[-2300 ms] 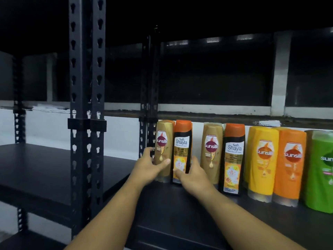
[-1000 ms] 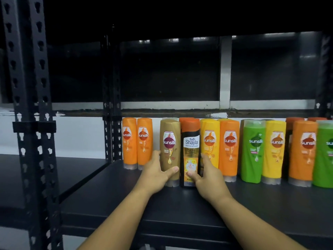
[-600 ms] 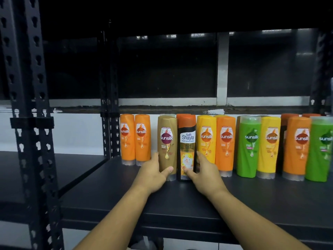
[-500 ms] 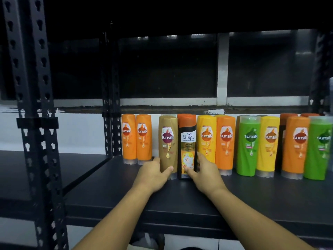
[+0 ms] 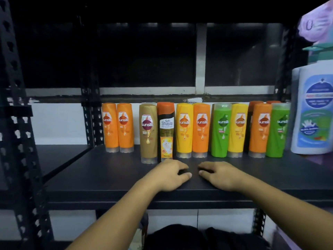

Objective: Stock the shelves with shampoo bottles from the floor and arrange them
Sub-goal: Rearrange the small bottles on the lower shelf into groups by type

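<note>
Right now both hands lie on the dark shelf near its front edge and hold nothing. The left hand rests palm down with its fingers loosely bent, just in front of the black Shayla bottle; whether its knuckles touch that bottle's base I cannot tell. The right hand lies beside it, equally slack, the two thumbs close but apart. The black bottle stands upright, touching the brown Sunsilk bottle on its left, and both sit a little forward of the row along the shelf's back edge. Left of them, after a gap, stands a pair of orange bottles. To the right run a yellow bottle, an orange bottle, a green bottle and more in the same colours, all upright. At the shelf's right edge stands a large white bottle.
</note>
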